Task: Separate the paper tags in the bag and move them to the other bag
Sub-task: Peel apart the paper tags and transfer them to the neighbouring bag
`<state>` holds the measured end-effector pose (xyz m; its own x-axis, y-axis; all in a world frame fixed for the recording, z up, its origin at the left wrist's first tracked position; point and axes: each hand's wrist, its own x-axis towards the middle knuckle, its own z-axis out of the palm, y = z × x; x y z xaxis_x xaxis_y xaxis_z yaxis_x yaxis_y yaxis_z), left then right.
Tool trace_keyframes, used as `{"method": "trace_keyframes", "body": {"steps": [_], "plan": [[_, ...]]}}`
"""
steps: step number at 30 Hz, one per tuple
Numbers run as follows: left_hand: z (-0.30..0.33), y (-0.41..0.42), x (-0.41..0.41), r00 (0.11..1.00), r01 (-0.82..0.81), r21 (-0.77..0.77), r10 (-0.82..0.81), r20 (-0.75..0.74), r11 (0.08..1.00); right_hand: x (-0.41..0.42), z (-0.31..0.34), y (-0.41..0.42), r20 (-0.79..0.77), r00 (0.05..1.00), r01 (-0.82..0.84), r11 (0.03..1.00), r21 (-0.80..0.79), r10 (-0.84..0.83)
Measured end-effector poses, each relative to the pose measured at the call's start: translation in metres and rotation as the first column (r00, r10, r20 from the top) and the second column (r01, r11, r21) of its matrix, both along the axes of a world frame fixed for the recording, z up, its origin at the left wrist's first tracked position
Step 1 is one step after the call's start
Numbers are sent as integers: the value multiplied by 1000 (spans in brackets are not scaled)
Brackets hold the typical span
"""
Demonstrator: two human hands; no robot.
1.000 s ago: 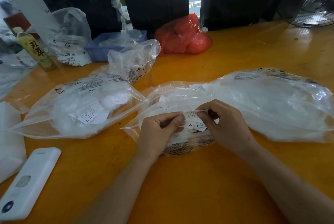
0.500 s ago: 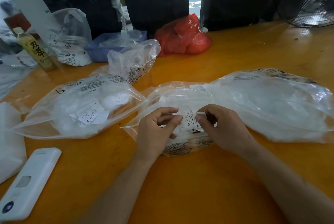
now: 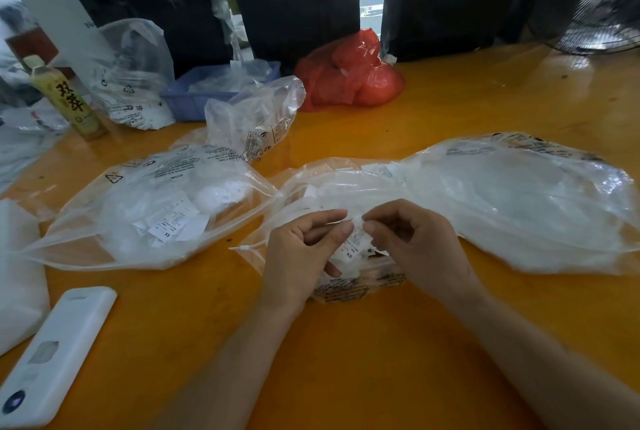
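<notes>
Orange tabletop [image 3: 346,360], pretty cluttered, dark curtains behind. Using the big clear bag [image 3: 502,207] right of centre as the landmark: looks like the source, still puffed full of white stuff, mouth bunched toward the hands. Left of it, second clear bag [image 3: 149,214] with a fair pile of printed tags already visible inside, so probably the destination, partly filled. Farther back from the landmark: red bag [image 3: 349,79], blue tray [image 3: 194,97], smaller crumpled bag [image 3: 256,117]. Far left of it, tea bottle [image 3: 65,97] and white remote-like thing [image 3: 59,350].

Right at the landmark's near-left end: left hand [image 3: 298,256] and right hand [image 3: 412,249], fingers curled, both pinching a little strip of paper tags [image 3: 356,242], seemingly mid-tear. Not yet carried over. Guessing somewhere midway, plenty left.
</notes>
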<state>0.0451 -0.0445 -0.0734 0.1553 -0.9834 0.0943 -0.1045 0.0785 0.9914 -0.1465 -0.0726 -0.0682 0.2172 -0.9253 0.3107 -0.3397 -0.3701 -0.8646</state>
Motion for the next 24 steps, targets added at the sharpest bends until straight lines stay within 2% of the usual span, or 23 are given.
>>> {"method": "trace_keyframes", "body": {"steps": [5,8,10,12,15,17,19,20,22,24], "plan": [[2,0,-2,996,-11,3,11,-85,1000,5,3,6,-2,994,-109,994,16,109],[0,-1,-1,995,2,13,-1,-96,1000,5,1,4,-12,999,-50,999,-7,50],[-1,-2,0,993,30,-9,-31,-110,999,2,2,2,45,999,4,1000,-13,-4],[-1,-3,0,998,20,-59,-23,-50,998,0,3,1,104,994,42,999,-1,-41],[4,-1,4,983,-67,-192,98,156,979,-4,5,-1,124,988,99,995,-9,-97],[12,-2,17,897,-158,-401,301,324,902,-9,10,-3,122,976,191,979,-76,-181],[21,-4,41,699,-250,-576,557,449,778,-21,16,-8,88,952,304,937,-174,-292],[24,-5,56,593,-302,-606,643,484,736,-29,19,-13,42,936,351,913,-207,-350],[27,-3,86,442,-426,-548,694,569,720,-48,23,-23,-114,887,419,884,-206,-447],[24,-2,107,384,-521,-409,633,672,750,-67,23,-32,-297,812,467,865,-184,-502]]}}
